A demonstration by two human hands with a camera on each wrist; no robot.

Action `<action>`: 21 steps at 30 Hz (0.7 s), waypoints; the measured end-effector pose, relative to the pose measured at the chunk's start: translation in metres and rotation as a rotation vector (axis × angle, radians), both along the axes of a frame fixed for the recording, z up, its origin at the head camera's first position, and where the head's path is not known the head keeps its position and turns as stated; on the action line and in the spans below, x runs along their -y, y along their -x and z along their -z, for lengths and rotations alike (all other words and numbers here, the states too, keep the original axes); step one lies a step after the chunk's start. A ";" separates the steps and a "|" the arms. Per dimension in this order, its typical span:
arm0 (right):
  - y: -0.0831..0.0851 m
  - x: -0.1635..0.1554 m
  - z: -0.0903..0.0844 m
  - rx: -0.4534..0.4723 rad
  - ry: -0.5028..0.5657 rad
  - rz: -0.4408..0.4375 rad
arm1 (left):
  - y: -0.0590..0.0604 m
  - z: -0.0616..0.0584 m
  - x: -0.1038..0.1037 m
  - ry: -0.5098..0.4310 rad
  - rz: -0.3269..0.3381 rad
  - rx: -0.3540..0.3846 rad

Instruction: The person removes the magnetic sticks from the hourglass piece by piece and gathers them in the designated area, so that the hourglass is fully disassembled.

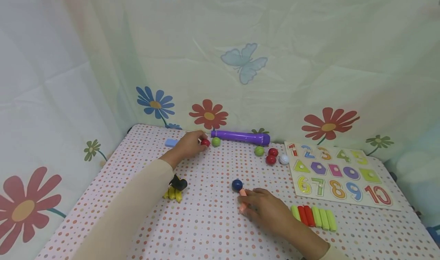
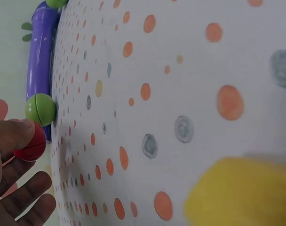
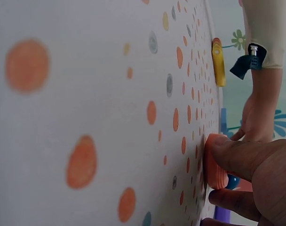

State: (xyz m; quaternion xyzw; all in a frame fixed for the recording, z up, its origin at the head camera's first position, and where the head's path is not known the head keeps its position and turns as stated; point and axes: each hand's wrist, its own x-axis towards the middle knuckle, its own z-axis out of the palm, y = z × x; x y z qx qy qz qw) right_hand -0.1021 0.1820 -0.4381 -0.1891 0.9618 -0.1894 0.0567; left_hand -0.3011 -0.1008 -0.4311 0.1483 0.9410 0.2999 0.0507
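**Both hands on small toys, polka-dot table**

A red ball (image 1: 205,142) is pinched by the left hand (image 1: 187,144) at the far side of the table (image 1: 206,229); in the left wrist view the thumb is seen curled over the ball (image 2: 31,143) while the other fingers (image 2: 25,195) lie loosely spread below it. The ball is held just beside a green ball (image 1: 215,141), which lies against the end of a purple tube (image 1: 240,137). A light blue block (image 1: 171,142) is noted just behind the left hand.

An orange peg (image 1: 242,199) is gripped by the right hand (image 1: 266,210) near the table's middle; in the right wrist view the grip is closed, the thumb pressed on the peg (image 3: 214,162) and a finger curled beneath it. A dark blue ball (image 1: 237,184) lies just beside the peg's far end.

Also recorded: a second green ball (image 1: 259,151), two red balls (image 1: 272,156) and a white ball (image 1: 283,159) grouped right of the tube; a number puzzle board (image 1: 338,174) at far right; a row of green and red sticks (image 1: 313,216) near the right wrist; a toy banana bunch (image 1: 174,193) by the left forearm.
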 end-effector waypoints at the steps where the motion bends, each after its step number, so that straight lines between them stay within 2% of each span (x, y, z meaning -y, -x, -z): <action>1: 0.000 0.000 0.000 -0.001 0.001 0.000 | 0.001 0.001 0.000 0.005 -0.006 0.001; 15: 0.001 0.001 0.001 0.002 -0.001 -0.011 | 0.007 0.007 -0.005 0.036 -0.050 0.068; 21: 0.001 0.000 0.001 -0.007 0.008 -0.018 | 0.005 0.004 -0.005 0.057 -0.043 0.068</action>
